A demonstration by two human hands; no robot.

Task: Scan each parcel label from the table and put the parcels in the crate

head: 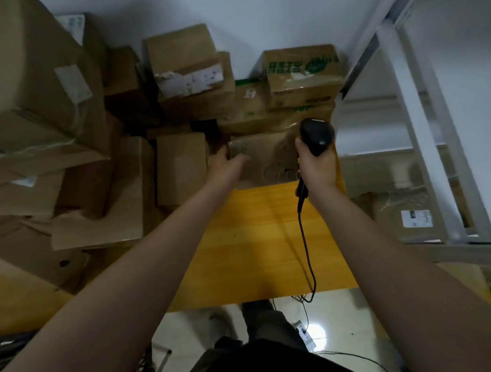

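Note:
A brown cardboard parcel lies at the far end of the yellow table. My left hand grips the parcel's left edge, thumb on its top. My right hand grips a black corded barcode scanner, its head just over the parcel's right side. The scanner's cable hangs down across the table to the floor. A dark mesh crate shows at the lower left edge. The frame is blurred and no label is readable on the parcel.
Many cardboard boxes are stacked behind and left of the table, among them a tall box beside my left hand and a green-printed box at the back. A white metal shelf frame stands on the right. A power strip lies on the floor.

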